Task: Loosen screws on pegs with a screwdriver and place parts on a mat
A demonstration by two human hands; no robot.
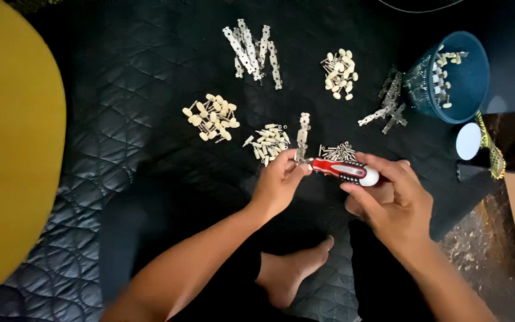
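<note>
My right hand (pixel 391 200) grips a screwdriver (pixel 344 170) with a red, black and white handle, held level and pointing left. Its tip meets a slim perforated metal strip (pixel 303 136) that my left hand (pixel 280 182) pinches at the lower end, holding it upright over the black quilted mat (pixel 150 143). A small heap of silver screws (pixel 338 152) lies just behind the screwdriver. A heap of cream-knobbed pegs (pixel 268 143) lies just left of the strip.
More cream peg heaps (pixel 211 117) (pixel 340 73), a bundle of metal strips (pixel 251 50), assembled metal pieces (pixel 388 107) and a tipped blue basket (pixel 451 77) holding more lie around. A yellow round surface (pixel 7 143) is left. My bare foot (pixel 296 271) rests below.
</note>
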